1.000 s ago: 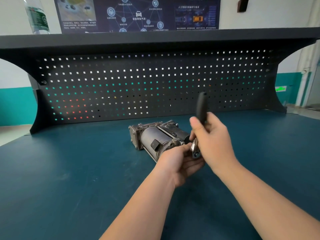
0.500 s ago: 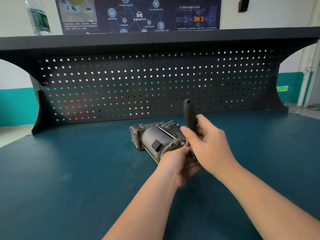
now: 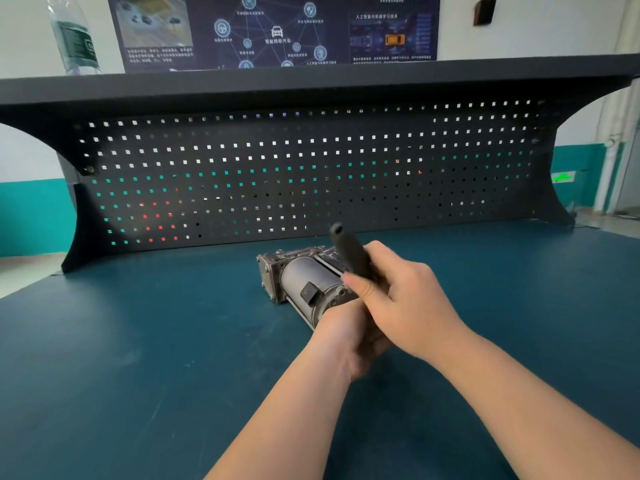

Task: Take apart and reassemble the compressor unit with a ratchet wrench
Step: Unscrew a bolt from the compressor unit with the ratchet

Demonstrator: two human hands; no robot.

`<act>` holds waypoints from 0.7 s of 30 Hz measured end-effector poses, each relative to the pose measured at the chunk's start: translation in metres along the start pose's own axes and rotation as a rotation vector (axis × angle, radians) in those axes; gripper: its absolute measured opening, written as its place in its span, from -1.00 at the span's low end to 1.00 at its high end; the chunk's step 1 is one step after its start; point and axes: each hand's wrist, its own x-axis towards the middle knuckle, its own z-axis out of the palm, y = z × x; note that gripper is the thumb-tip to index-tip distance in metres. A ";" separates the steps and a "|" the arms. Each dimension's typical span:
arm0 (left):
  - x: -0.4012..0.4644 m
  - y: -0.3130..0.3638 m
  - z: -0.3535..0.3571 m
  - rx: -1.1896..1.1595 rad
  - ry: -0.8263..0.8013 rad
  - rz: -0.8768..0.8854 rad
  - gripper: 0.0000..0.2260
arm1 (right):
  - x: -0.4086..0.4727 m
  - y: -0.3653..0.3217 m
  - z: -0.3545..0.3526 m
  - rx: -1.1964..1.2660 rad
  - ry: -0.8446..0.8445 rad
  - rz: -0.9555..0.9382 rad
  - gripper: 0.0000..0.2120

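Gripping the black handle of the ratchet wrench (image 3: 349,251), the right hand (image 3: 405,306) is closed around it, handle tilted up toward the far left. Left hand (image 3: 346,336) is curled at the near end of the compressor unit (image 3: 304,282), which lies mid-bench on the blue mat (image 3: 138,341); the wrench head is hidden. Judged step: working a fastener. Next stroke needs the unit braced steady.

Dull grey metal compressor (image 3: 304,282) (scuffed) — matt black wrench handle (image 3: 349,251), rubbery-looking

compressor unit (image 3: 304,282) on teal workbench (image 3: 138,341)
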 end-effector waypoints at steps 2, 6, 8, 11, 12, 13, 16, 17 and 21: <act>0.001 0.001 -0.002 0.002 0.019 0.000 -0.81 | 0.001 -0.001 0.002 0.126 0.067 0.077 -0.85; 0.000 0.002 0.000 -0.058 0.042 -0.025 -0.88 | 0.013 0.013 -0.004 0.761 0.441 0.634 -0.81; 0.001 0.001 0.001 -0.062 0.043 -0.023 -0.84 | 0.016 0.023 -0.007 1.146 0.552 0.942 -0.77; 0.002 -0.002 0.002 -0.023 0.061 -0.007 -0.81 | 0.015 0.023 -0.007 1.069 0.521 0.906 -0.77; 0.002 -0.003 0.003 -0.012 0.067 0.000 -0.81 | 0.014 0.020 -0.007 0.864 0.449 0.748 -0.79; 0.002 -0.003 0.002 -0.005 0.068 0.006 -0.82 | 0.012 0.014 -0.008 0.621 0.356 0.550 -0.82; 0.001 -0.002 0.001 0.016 0.040 0.024 -0.85 | 0.004 0.001 -0.007 0.075 0.050 0.070 -0.86; 0.001 -0.002 0.000 0.017 0.035 0.030 -0.85 | 0.003 -0.001 -0.005 0.004 0.012 0.001 -0.85; 0.002 0.000 -0.001 -0.016 0.051 0.003 -0.88 | 0.009 0.006 -0.006 0.287 0.219 0.290 -0.85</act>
